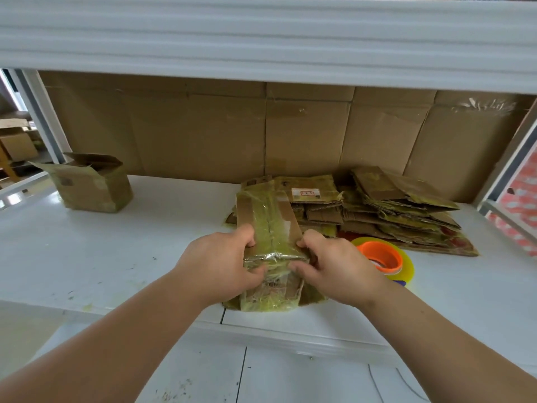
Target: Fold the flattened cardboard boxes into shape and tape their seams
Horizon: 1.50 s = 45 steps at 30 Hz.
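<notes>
A small cardboard box (268,216), wrapped in yellowish clear tape, sits at the front of the white shelf (87,251). Its taped seam runs down the middle of the top face. My left hand (220,263) grips the box's left near corner, thumb on the front face. On the other side, my right hand (334,266) grips the right near corner the same way. A roll of yellowish tape with an orange core (383,257) lies just right of my right hand. Behind it is a pile of flattened cardboard boxes (386,210).
A folded box with open top flaps (90,184) stands at the back left of the shelf. Brown cardboard sheets (261,126) line the back wall. An upper shelf edge (261,39) overhangs. A red-patterned item (520,205) is at the far right.
</notes>
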### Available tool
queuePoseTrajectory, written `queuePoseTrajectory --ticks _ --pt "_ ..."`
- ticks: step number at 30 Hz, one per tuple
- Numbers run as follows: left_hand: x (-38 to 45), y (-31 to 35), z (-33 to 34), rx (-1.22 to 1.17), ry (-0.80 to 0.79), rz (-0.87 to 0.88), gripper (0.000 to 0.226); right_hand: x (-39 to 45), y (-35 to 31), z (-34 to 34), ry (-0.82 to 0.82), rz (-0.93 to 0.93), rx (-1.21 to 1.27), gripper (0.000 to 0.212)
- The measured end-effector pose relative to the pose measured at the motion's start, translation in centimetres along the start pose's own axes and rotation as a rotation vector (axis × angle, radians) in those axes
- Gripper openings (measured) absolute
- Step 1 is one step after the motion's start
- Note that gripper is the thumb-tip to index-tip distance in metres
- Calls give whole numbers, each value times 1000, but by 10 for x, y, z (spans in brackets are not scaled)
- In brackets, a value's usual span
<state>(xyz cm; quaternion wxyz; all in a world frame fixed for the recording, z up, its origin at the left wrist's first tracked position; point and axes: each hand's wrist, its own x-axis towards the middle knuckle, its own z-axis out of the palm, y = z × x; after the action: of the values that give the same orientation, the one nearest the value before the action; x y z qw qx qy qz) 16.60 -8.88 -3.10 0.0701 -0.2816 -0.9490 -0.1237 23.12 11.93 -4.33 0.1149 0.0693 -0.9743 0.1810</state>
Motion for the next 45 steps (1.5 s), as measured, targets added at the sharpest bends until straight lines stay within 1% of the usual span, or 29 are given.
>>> queuePoseTrajectory --ticks 2,6,8,10,12,13,15,17,19,21,22,26,31,32,34,36,40,42,45 --pt "1 4 2 31 32 -14 46 2 0 1 5 -7 -3 36" --pt "5 4 8 67 84 -21 49 5 -3 15 133 -14 -152 37" --pt "3 -1 12 32 80 -10 50 4 -1 14 128 -28 -134 37" --pt "2 -8 11 -132 4 -38 47 2 4 5 30 -5 -13 38" --pt "1 -16 8 -358 -100 -74 43 1 8 -3 -80 2 88 35" --pt "1 -20 7 -440 -131 -73 41 1 9 -5 -107 -1 102 33" --pt "1 -24 7 -514 -152 -53 38 3 9 -6 -126 3 76 30" --pt "2 -24 9 -502 -129 -34 33 4 9 -3 -108 -8 19 26" --pt "2 -21 12 -417 -71 -16 29 4 9 0 -60 -31 -30 22" --pt "0 -19 15 -345 -21 -13 31 2 8 2 -27 -39 -46 21" --pt "-2 -20 16 -346 -12 -17 33 1 8 2 -28 -37 -30 21" --pt "-3 -20 18 -387 -24 -35 52 2 5 2 -34 -21 15 24" --pt "-1 -18 16 -412 -41 -58 85 2 4 5 -13 -17 -13 16" --pt "-2 -19 15 -415 -67 -65 91 0 5 4 -24 -2 20 17" --pt "-6 -20 15 -415 -135 -83 99 -4 8 -1 -70 47 105 27" --pt "-9 -18 18 -411 -159 -92 99 -7 7 -2 -106 68 114 36" --pt "-9 -15 25 -410 -95 -105 93 -3 3 5 -47 43 -8 23" --pt "-7 -14 26 -419 -78 -119 91 -1 2 7 -31 45 -13 18" --pt "-9 -15 26 -444 -108 -125 91 -3 1 4 -47 59 38 17"
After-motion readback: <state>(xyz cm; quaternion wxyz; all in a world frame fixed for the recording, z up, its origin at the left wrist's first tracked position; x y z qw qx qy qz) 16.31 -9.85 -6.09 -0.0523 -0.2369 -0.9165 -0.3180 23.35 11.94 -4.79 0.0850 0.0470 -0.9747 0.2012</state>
